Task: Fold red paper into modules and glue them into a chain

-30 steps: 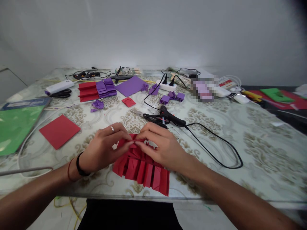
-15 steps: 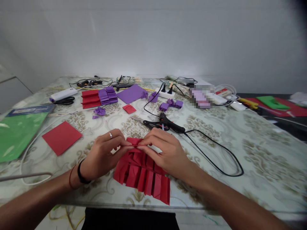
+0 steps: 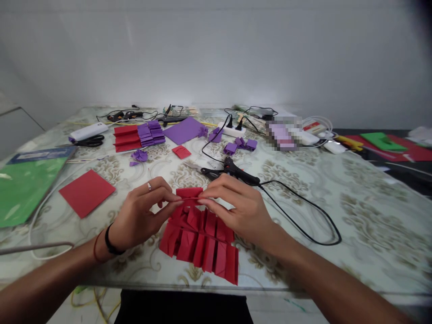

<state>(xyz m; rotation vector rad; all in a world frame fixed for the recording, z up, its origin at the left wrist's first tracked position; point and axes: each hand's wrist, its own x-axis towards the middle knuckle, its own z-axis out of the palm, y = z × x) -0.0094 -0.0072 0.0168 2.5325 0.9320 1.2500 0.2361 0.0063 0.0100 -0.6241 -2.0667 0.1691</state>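
Observation:
A strip of red paper (image 3: 191,199), seen nearly edge-on, is stretched between my two hands. Thumb and fingers of my left hand (image 3: 143,213) pinch its left end; a ring and a black wristband show on that arm. My right hand (image 3: 238,209) pinches the other end the same way. Below and behind the strip lie several pleated red paper pieces (image 3: 197,248) in overlapping rows near the table's front edge. Another flat red piece (image 3: 189,192) shows just beyond the strip. A black glue gun (image 3: 241,173) rests beyond my right hand, across black scissors (image 3: 211,173).
A red square sheet (image 3: 87,192) and a green pack of paper (image 3: 32,186) lie to the left. Farther back are folded red and purple pieces (image 3: 151,133), a purple sheet (image 3: 184,130) and a white power strip (image 3: 232,130). The glue gun's cord (image 3: 324,216) loops rightward.
My hands have lifted slightly and moved a little apart, with my left hand going left. The red strip between them shows more of its length. The pleated pieces stay in place.

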